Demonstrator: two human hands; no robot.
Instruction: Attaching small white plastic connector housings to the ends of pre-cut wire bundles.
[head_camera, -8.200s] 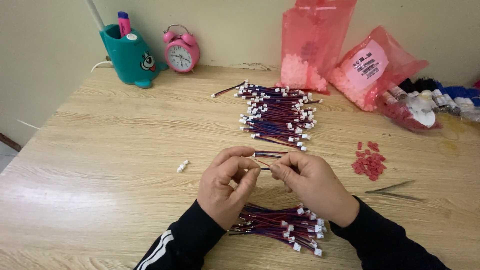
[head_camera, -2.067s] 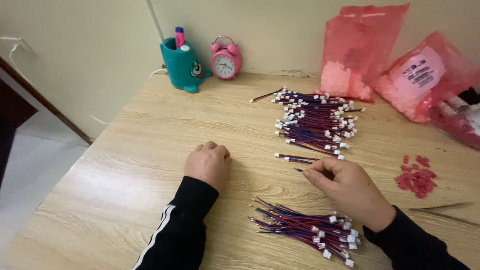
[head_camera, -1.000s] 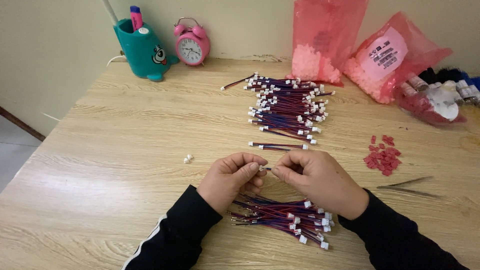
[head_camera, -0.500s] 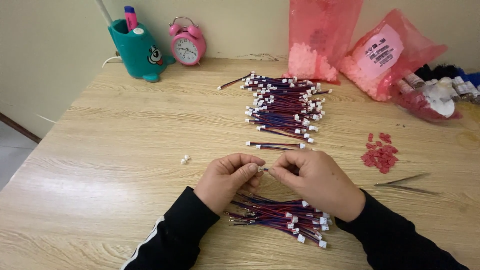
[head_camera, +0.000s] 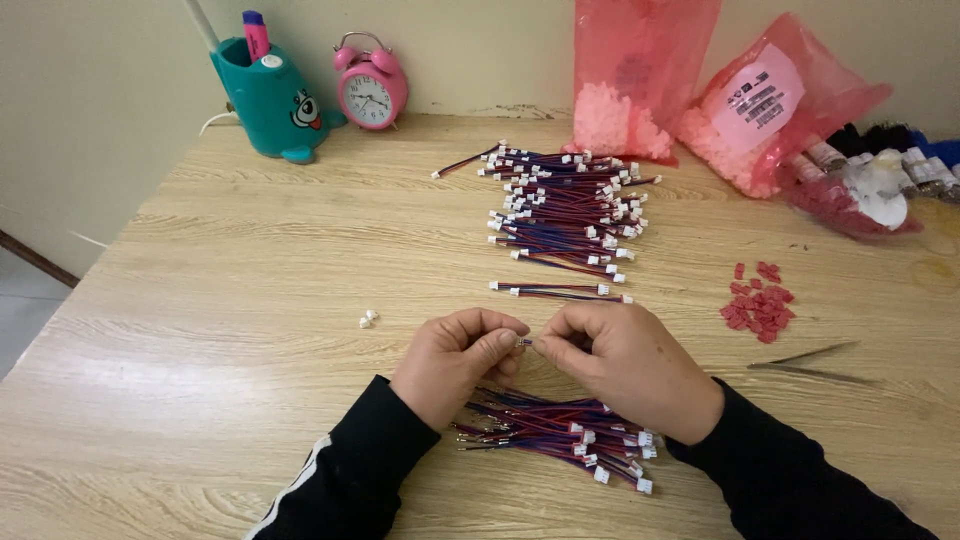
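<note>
Flanking both hands (head_camera: 540, 350): wire bundle (head_camera: 560, 440), red connectors (head_camera: 758, 303), tweezers (head_camera: 810, 362).

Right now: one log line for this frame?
left hand: pinching wire end | right hand: pinching same wire | wire bundle: under hands | finished pile: beyond | table

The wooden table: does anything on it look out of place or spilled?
Mostly tidy. Two tiny white connectors lie loose left of the left hand, apart from the wire bundles. Small red pieces sit scattered outside the pink bags.
</note>
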